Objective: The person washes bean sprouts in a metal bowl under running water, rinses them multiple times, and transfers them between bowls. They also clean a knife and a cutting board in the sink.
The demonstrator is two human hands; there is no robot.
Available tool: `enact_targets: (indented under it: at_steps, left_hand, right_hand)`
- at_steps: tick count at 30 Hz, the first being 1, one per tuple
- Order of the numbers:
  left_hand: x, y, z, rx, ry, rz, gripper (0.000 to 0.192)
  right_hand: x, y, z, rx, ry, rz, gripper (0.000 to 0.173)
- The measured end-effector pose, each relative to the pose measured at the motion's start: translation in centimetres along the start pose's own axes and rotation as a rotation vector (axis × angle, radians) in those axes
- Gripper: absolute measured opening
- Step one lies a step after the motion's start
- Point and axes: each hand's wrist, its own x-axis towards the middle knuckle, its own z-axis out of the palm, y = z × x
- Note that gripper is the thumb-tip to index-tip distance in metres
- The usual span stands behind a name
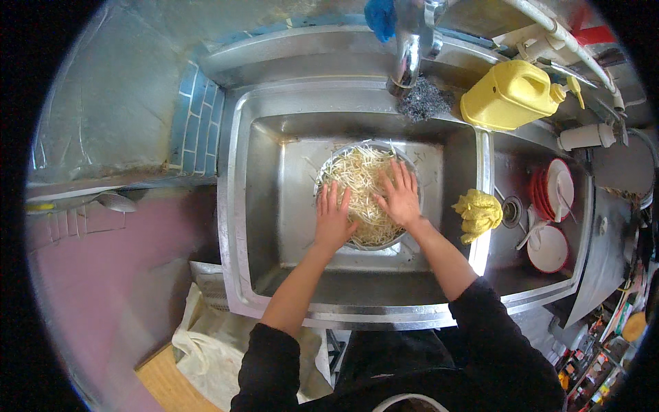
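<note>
Bean sprouts (363, 180) fill a round metal bowl (378, 248) on the floor of the large stainless-steel sink basin (304, 232). My left hand (333, 216) lies over the bowl's left side, palm down, fingers spread on the sprouts. On the right side my right hand (400, 198) rests flat on them too, its fingers pointing away from me and the thumb apart. Neither hand grips anything that I can see. Much of the bowl's rim is hidden by sprouts and hands.
A chrome faucet (408, 62) overhangs the back rim beside a steel-wool scrubber (425, 99) and a yellow jug (507, 98). A yellow cloth (478, 215) drapes the divider. The right basin holds red-rimmed bowls (548, 250) and spoons (533, 234). A pale cloth (211, 335) lies lower left.
</note>
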Motion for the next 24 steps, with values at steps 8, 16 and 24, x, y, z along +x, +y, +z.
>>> enact_targets:
  at_steps: [8, 16, 24]
  left_hand:
    - [3.1, -1.7, -0.7, -0.125, 0.109, -0.133, 0.064]
    - [6.3, -2.5, 2.5, -0.030, 0.182, 0.057, 0.057]
    - [1.4, -1.2, 0.0, -0.294, 0.036, 0.019, 0.050]
  right_hand:
    - [4.4, 1.8, -0.8, 0.065, -0.019, 0.162, 0.044]
    - [6.3, 1.5, 3.5, -0.047, -0.103, -0.091, 0.062]
    - [0.9, 1.3, -3.7, 0.244, -0.370, -0.074, 0.038]
